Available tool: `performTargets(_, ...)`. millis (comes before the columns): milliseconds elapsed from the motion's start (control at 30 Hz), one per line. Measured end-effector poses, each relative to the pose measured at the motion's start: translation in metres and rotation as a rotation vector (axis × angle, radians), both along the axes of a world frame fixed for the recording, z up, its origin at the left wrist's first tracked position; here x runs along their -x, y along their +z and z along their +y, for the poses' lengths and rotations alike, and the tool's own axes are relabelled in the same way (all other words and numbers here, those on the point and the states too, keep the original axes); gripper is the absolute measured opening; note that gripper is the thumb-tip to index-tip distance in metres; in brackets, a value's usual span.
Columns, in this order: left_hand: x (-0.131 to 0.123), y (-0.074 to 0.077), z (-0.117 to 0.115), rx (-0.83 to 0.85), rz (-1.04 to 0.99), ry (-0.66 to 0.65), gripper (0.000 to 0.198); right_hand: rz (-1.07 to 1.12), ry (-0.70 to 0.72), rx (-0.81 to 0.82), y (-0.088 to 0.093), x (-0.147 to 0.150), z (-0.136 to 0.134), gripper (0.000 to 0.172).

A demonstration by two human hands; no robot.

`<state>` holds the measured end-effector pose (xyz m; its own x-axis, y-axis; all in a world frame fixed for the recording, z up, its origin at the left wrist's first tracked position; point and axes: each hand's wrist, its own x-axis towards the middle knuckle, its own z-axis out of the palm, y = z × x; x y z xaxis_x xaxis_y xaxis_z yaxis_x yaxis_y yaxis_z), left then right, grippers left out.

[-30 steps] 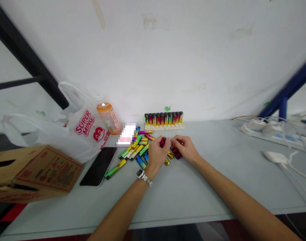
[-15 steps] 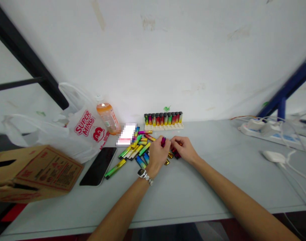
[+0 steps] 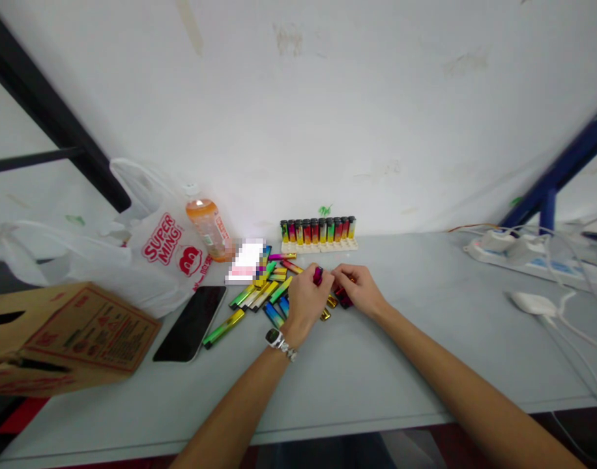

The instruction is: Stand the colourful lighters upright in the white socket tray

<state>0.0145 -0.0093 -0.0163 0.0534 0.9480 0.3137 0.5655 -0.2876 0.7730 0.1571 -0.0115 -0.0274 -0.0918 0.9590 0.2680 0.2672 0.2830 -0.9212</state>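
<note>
My left hand [image 3: 305, 296] is closed around a purple lighter [image 3: 319, 275], whose end shows above the curled fingers. Close beside it on the right, my right hand [image 3: 358, 290] has its fingers bent and drawn together; whatever they pinch is hidden. Dark red lighters [image 3: 345, 299] show just under the right fingers. Left of my hands, several shiny yellow, green and blue lighters [image 3: 264, 294] lie in a loose heap. Behind them, a row of lighters [image 3: 315, 231] stands upright in a cream-coloured rack [image 3: 320, 247] near the wall.
A blurred-out white item [image 3: 247, 260], an orange drink bottle [image 3: 210, 228] and a white plastic bag [image 3: 146, 260] stand left of the heap. Nearer are a black phone [image 3: 191, 324] and a cardboard box [image 3: 83, 339]. On the right lie a power strip [image 3: 528, 260] and a white charger [image 3: 533, 303] with cables.
The whole view has shifted very slightly. Both hands hold nearly the same pose and place, and the purple lighter stays in my left hand.
</note>
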Motion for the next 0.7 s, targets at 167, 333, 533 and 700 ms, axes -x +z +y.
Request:
performTargets(167,0.000,0.001,0.000,0.010,0.005,-0.012,0.027,0.001,0.008,0.009,0.000,0.000,0.000,0.031)
performTargets(333,0.000,0.004,-0.003,0.025,0.031,-0.002,0.032,0.012,0.018,0.003,0.000,0.000,-0.001,0.037)
performTargets(533,0.001,0.008,-0.011,-0.057,0.085,-0.093,0.040,0.095,-0.018,-0.021,-0.002,0.002,-0.001,0.047)
performTargets(700,-0.001,0.000,-0.010,-0.160,0.101,-0.264,0.046,0.140,-0.089,-0.011,-0.001,0.002,0.004,0.042)
